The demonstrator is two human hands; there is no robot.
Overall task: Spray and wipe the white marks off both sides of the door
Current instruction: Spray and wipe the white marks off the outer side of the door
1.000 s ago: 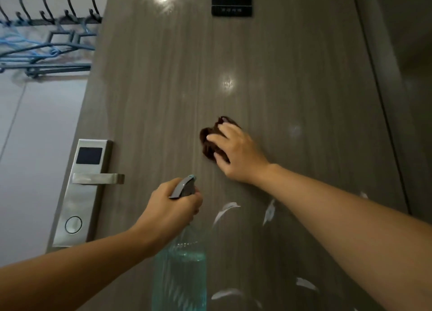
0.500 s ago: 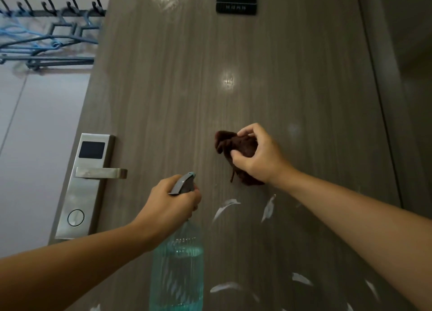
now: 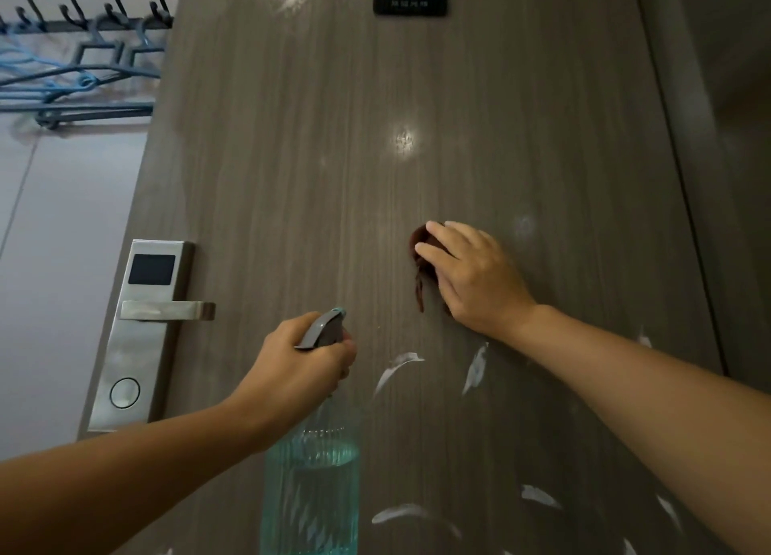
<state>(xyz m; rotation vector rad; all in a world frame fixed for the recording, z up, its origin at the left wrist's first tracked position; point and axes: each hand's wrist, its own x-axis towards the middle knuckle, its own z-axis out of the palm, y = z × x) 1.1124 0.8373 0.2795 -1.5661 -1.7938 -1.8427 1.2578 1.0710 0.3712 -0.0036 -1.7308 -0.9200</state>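
my right hand (image 3: 471, 279) presses the brown cloth (image 3: 419, 262) flat against the door (image 3: 292, 158), fingers straight; my left hand (image 3: 300, 358) grips the spray bottle (image 3: 313, 492).

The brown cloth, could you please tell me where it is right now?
In the head view, the brown cloth is pressed against the door under the right hand, right of centre, just above the nearest white marks.

You are seeing a dim, greyish picture: soft glare spots shine on the grey wood-grain door (image 3: 417, 137), edges bend with wide-angle distortion, and your near forearms look slightly soft.
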